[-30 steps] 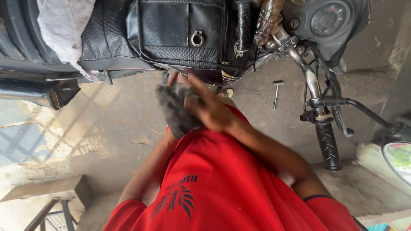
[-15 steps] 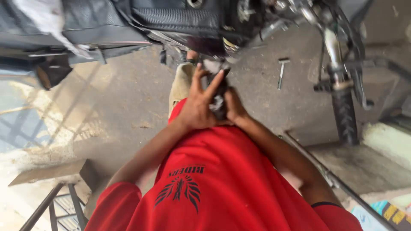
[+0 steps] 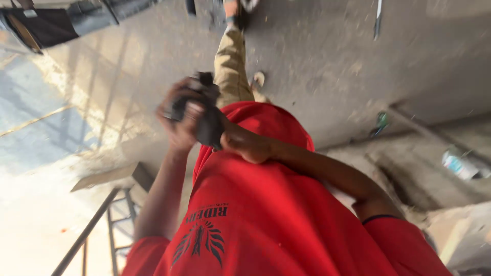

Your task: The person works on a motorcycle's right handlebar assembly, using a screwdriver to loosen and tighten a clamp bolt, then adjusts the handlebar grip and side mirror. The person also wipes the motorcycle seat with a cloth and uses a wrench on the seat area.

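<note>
- The grey concrete floor is seen all around the red shirt. It is dusty and bright with sun on the left of the shirt.
- The red shirt fills the bottom of the view. A dark picture is printed on its front.
- A dark motorbike part is seen far above the shirt, in the top left corner.
- A metal frame is stood on the floor just left of the shirt.
- A tan trouser leg is stretched out above the shirt.
- The left hand is held up just above the shirt. Its grip is curled tight around a dark cloth.
- The right hand is pressed against the low end of the cloth, right at the top of the shirt. Its fingers are hidden by the cloth, so it cannot be told if its grip is closed.
- The dark cloth is bunched up between the two hands, above the shirt and in front of the trouser leg. It looks like the cloth is being squeezed or rubbed on the hands.
- The cloth is soft and floppy, so a firm hold with both hands is called for.
- A white wrapper and a small green thing are lying on the floor to the right of the shirt.
- A thin metal tool is lying far above the shirt, near the top edge.
</note>
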